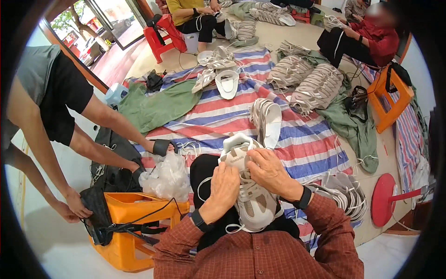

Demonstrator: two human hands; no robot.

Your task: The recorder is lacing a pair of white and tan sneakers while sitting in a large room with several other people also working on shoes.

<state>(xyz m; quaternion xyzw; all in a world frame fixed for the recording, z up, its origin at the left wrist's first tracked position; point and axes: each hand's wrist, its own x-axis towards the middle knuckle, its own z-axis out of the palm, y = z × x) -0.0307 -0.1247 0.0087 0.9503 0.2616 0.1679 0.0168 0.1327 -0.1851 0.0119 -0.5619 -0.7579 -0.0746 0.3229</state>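
A beige and white sneaker (254, 213) rests on my lap, toe toward me and collar away. My left hand (225, 187) is closed on the left side of its upper, near the top of the lacing. My right hand (273, 172) is closed at the right side by the tongue (239, 158), fingertips bent inward. Whether a lace is pinched between those fingertips is hidden. White laces cross the front of the shoe, and a loose loop of shoelace (234, 228) hangs at its left by the toe.
Beyond my knees, stacked shoe uppers (265, 122) lie on a striped sheet (209, 122); more laced uppers (346, 195) are at right. At left, a person bends over a black bag (96, 214) on an orange stool (125, 253), beside a plastic bag (168, 179). Other seated people handle shoes farther off.
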